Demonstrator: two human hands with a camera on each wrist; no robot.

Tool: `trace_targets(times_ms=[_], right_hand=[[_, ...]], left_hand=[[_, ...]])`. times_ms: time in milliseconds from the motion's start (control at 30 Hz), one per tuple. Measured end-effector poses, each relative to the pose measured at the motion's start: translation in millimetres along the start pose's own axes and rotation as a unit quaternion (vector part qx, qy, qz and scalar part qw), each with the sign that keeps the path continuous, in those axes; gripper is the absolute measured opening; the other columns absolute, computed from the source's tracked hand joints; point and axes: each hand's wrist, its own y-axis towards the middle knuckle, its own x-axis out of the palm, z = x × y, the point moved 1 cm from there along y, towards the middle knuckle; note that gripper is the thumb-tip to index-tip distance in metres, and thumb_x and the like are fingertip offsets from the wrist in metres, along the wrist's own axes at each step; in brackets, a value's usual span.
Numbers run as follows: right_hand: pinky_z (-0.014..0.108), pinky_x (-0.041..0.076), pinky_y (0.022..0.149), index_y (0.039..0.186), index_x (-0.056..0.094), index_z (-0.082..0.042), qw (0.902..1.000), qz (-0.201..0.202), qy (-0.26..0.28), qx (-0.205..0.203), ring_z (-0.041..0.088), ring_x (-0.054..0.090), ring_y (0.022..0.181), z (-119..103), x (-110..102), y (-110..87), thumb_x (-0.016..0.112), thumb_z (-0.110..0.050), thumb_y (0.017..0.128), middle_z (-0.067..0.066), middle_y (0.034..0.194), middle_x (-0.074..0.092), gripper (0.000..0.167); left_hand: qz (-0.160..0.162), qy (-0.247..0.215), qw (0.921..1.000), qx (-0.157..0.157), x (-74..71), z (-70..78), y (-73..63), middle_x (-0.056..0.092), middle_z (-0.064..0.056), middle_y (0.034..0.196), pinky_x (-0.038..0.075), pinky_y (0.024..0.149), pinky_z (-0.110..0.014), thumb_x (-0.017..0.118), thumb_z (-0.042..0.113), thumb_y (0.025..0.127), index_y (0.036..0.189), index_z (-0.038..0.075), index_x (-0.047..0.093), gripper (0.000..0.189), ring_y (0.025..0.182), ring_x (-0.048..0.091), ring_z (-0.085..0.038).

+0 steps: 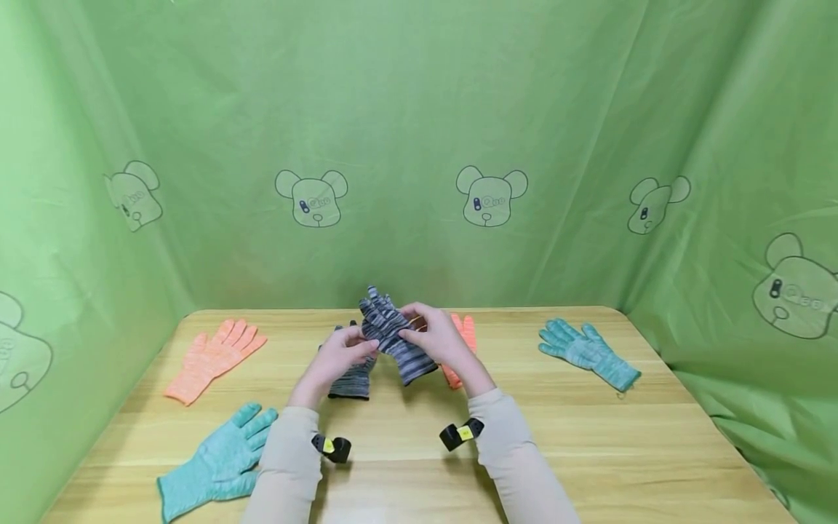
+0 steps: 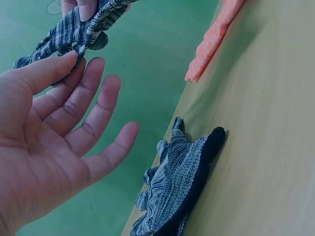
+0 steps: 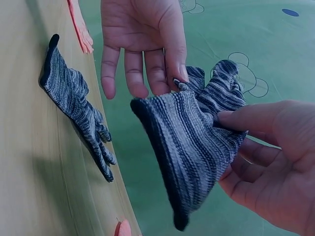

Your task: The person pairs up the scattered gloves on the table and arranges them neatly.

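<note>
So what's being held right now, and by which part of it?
The raised striped grey-and-black glove: the right hand pinches it around its middle, and the left hand pinches its side edge.

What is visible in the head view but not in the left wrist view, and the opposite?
Only the head view: left teal glove, right teal glove, left orange glove, black wrist devices.
Only the left wrist view: the palm side of the left hand.
Both show that hand, the right hand, the held striped glove, the other striped glove, the right orange glove, the table and the green backdrop.
</note>
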Motion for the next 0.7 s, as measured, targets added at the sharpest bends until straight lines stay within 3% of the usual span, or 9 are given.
trace_targets(times_ms=[167,467,700], right_hand=[[0.033,0.059,0.079,0.117,0.065,-0.003,1.0000,-0.004,0.009,0.002,0.027,0.069,0.092,-1.8,1.1,-0.3,0.070,-0.004,0.086,0.016,0.111,0.070,0.032],[0.032,0.060,0.077,0.118,0.065,-0.004,0.9991,0.003,0.038,0.020,0.029,0.069,0.095,-1.8,1.4,-0.5,0.071,-0.002,0.085,0.016,0.117,0.068,0.033],[0.034,0.060,0.080,0.114,0.066,-0.002,0.9990,0.009,0.039,0.019,0.029,0.068,0.095,-0.6,2.6,-1.0,0.070,-0.002,0.085,0.016,0.110,0.069,0.029]], left_hand=[[0.005,-0.022,0.9997,0.002,-2.5,0.6,-0.6,0.069,-0.028,0.107,0.052,0.098,-0.051,0.059,0.017,0.097,0.097,-0.002,0.057,0.018,0.101,0.069,-0.035],[0.005,-0.067,0.9977,0.008,-4.6,1.3,-0.1,0.072,-0.018,0.096,0.056,0.095,-0.040,0.059,0.012,0.096,0.090,0.001,0.054,0.014,0.092,0.071,-0.024],[0.008,-0.072,0.9973,0.014,-6.0,2.4,-1.8,0.071,-0.021,0.095,0.053,0.097,-0.049,0.058,0.012,0.096,0.090,0.002,0.054,0.013,0.091,0.070,-0.027]])
